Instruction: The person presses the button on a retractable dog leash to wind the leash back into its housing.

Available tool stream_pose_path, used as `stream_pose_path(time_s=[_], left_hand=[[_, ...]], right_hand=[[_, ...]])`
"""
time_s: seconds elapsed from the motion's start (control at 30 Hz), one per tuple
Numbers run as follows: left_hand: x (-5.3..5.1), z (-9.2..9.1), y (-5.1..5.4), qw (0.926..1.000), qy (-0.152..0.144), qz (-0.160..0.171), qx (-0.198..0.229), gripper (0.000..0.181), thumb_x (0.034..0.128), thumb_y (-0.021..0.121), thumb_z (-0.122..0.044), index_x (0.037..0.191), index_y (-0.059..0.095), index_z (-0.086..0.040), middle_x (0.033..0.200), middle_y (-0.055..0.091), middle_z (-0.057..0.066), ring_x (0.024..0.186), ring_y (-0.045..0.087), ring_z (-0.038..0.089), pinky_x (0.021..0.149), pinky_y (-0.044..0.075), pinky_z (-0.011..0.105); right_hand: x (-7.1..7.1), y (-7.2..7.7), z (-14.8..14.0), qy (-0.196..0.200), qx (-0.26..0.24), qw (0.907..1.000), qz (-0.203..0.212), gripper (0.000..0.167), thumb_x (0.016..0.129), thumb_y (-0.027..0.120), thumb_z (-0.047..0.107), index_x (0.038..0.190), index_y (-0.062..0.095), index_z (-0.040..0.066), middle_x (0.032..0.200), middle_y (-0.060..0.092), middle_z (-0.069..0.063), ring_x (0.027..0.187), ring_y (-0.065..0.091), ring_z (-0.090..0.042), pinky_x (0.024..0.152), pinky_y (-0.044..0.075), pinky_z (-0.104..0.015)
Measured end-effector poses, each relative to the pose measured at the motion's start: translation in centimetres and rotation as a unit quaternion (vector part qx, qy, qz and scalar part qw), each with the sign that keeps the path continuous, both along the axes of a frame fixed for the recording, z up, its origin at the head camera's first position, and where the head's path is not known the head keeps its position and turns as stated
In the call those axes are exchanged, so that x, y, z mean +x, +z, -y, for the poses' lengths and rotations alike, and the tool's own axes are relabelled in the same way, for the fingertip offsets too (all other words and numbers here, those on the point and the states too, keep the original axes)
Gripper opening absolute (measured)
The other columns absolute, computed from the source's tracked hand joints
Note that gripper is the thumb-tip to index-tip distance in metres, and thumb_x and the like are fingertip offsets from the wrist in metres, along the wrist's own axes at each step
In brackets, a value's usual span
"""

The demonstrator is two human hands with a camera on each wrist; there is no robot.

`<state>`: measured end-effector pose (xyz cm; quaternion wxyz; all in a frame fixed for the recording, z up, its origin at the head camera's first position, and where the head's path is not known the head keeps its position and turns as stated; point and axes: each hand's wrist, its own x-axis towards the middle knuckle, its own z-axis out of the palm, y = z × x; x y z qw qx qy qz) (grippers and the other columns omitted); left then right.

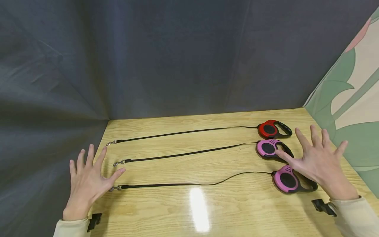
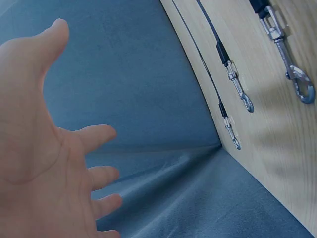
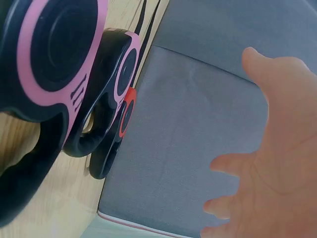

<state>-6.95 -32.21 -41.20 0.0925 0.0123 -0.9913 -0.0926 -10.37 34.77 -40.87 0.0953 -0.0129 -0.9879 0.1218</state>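
Observation:
Three retractable dog leashes lie side by side on the wooden table, cords drawn out to the left. The farthest has a red case (image 1: 269,129); the middle pink leash (image 1: 267,147) and the nearest pink leash (image 1: 288,180) have black handles. Metal snap hooks (image 2: 240,89) end the cords at the left. My left hand (image 1: 88,179) hovers with spread fingers near the hooks, partly covering the nearest one in the head view. Fingers spread, my right hand (image 1: 321,159) is above the pink cases' handles, overlapping them in the head view. Neither hand holds anything.
A dark grey cloth (image 1: 177,59) rises behind the table (image 1: 154,214) and along its left side. On the right hangs a leaf-patterned cloth (image 1: 361,141). Black straps (image 1: 324,207) show at both wrists. A bright reflection lies on the tabletop.

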Motion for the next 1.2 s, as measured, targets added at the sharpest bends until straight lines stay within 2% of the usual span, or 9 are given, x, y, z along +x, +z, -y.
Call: stream_pose_path(time_s=[0.13,0.23,0.37,0.5,0.7,0.93,1.0,1.07,1.2], left_hand=[[0.0,-0.1,-0.2,0.9999,-0.004,-0.010,-0.001,0.107,0.0880,0.067,-0.077,0.168,0.033,-0.015,0.174,0.017,0.031,0.154,0.018,0.061,0.119,0.006,0.084],[0.1,-0.1,-0.4,0.9997,-0.008,-0.021,0.003,0.104,0.0880,0.069,-0.075,0.166,0.037,-0.014,0.174,0.019,0.031,0.151,0.023,0.061,0.116,0.014,0.084],[0.3,-0.2,-0.8,0.9995,-0.009,-0.029,0.012,0.098,0.0884,0.071,-0.072,0.161,0.045,-0.012,0.173,0.024,0.030,0.145,0.032,0.063,0.108,0.026,0.083],[0.6,-0.2,-1.1,0.9993,0.001,-0.022,0.029,0.092,0.0902,0.071,-0.070,0.158,0.050,-0.011,0.170,0.030,0.028,0.140,0.037,0.062,0.099,0.035,0.080],[0.9,0.0,-1.7,0.9984,0.020,-0.002,0.053,0.085,0.0927,0.070,-0.068,0.155,0.054,-0.012,0.164,0.040,0.026,0.139,0.041,0.060,0.089,0.041,0.081],[1.3,0.3,-2.3,0.9980,0.018,0.007,0.060,0.082,0.0942,0.071,-0.065,0.155,0.054,-0.013,0.159,0.047,0.026,0.136,0.046,0.056,0.079,0.046,0.079],[1.4,0.4,-2.5,0.9979,0.017,0.008,0.062,0.082,0.0948,0.071,-0.064,0.157,0.052,-0.013,0.159,0.047,0.026,0.134,0.048,0.055,0.076,0.047,0.077],[1.5,0.6,-2.8,0.9976,0.016,0.013,0.066,0.083,0.0958,0.071,-0.062,0.159,0.049,-0.014,0.159,0.047,0.026,0.132,0.049,0.055,0.075,0.048,0.077],[1.9,0.6,-3.5,0.9962,0.014,0.019,0.084,0.083,0.0973,0.071,-0.060,0.161,0.046,-0.014,0.160,0.047,0.025,0.131,0.050,0.058,0.078,0.048,0.077]], right_hand=[[0.0,-0.1,-0.1,0.000,-0.001,0.9998,-0.021,0.105,0.088,0.068,0.073,0.161,0.041,0.003,0.166,0.019,-0.041,0.151,0.016,-0.066,0.103,-0.010,-0.095],[0.1,-0.2,-0.2,0.002,-0.006,0.9992,-0.038,0.101,0.088,0.069,0.071,0.158,0.045,0.002,0.165,0.025,-0.041,0.147,0.025,-0.065,0.104,0.002,-0.094],[0.3,-0.5,-0.6,0.006,-0.041,0.9985,-0.035,0.095,0.093,0.069,0.063,0.160,0.042,0.001,0.166,0.025,-0.040,0.143,0.029,-0.069,0.105,0.015,-0.088],[0.6,-0.8,-1.2,0.011,-0.087,0.9961,-0.010,0.094,0.097,0.071,0.054,0.163,0.035,-0.001,0.165,0.026,-0.041,0.140,0.030,-0.072,0.103,0.025,-0.084],[1.1,-1.3,-2.3,0.013,-0.128,0.9915,0.014,0.093,0.098,0.073,0.049,0.164,0.032,-0.004,0.162,0.031,-0.043,0.144,0.030,-0.068,0.106,0.027,-0.083],[1.4,-2.0,-2.9,0.008,-0.150,0.9886,0.015,0.091,0.098,0.074,0.048,0.163,0.035,-0.003,0.159,0.038,-0.041,0.141,0.036,-0.066,0.102,0.032,-0.081],[1.5,-2.2,-3.0,0.006,-0.147,0.9892,0.006,0.086,0.097,0.076,0.047,0.159,0.043,-0.003,0.155,0.045,-0.041,0.134,0.045,-0.064,0.095,0.039,-0.075],[1.7,-2.4,-3.1,0.002,-0.143,0.9897,-0.005,0.080,0.096,0.079,0.045,0.153,0.052,-0.003,0.147,0.053,-0.040,0.124,0.054,-0.060,0.083,0.048,-0.060],[2.0,-2.9,-3.2,-0.016,-0.138,0.9902,-0.010,0.069,0.095,0.080,0.045,0.142,0.063,-0.002,0.133,0.063,-0.041,0.109,0.064,-0.057,0.059,0.041,-0.030]])
